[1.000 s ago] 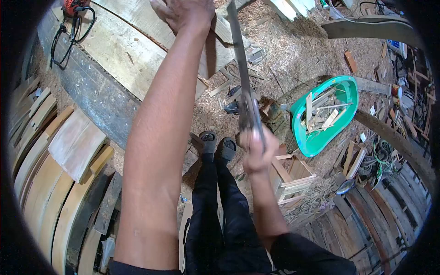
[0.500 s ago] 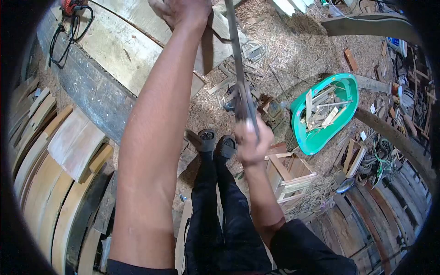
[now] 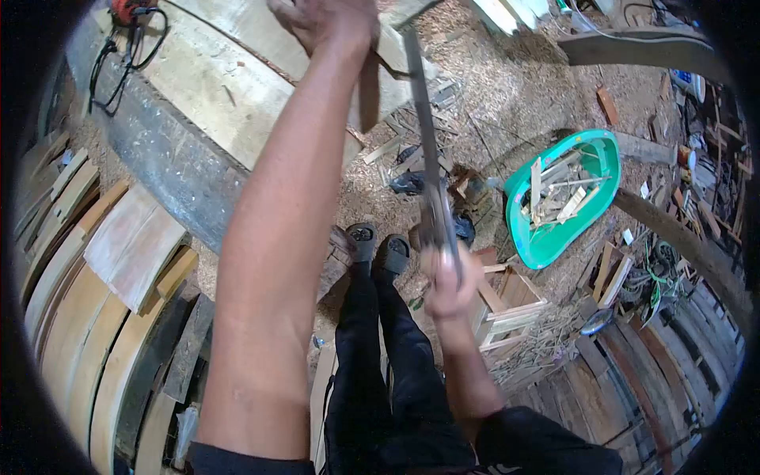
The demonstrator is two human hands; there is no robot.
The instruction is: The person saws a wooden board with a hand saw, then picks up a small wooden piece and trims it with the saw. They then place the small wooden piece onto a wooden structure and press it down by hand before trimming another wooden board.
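My right hand (image 3: 453, 281) is wrapped round the handle end of a long, narrow saw (image 3: 426, 119), which looks blurred near the handle. The blade runs up from the hand, and its far part meets the edge of a wooden piece (image 3: 392, 47) at the top. My left hand (image 3: 328, 20) lies on wood at the top, partly cut off by the frame; whether its fingers grip the piece is hidden. Pale boards (image 3: 214, 79) lie beneath it on the bench.
A green tub (image 3: 516, 226) with wood scraps stands at the right. A small wooden frame (image 3: 514, 309) is near my right forearm. Stacked planks (image 3: 71, 356) fill the lower left. A red tool (image 3: 125, 9) with a black cord lies at the upper left. Shavings cover the floor.
My right hand and the saw have moved down and slightly right, toward my body. My left hand appears slightly further right and up, with the view shifted a little.
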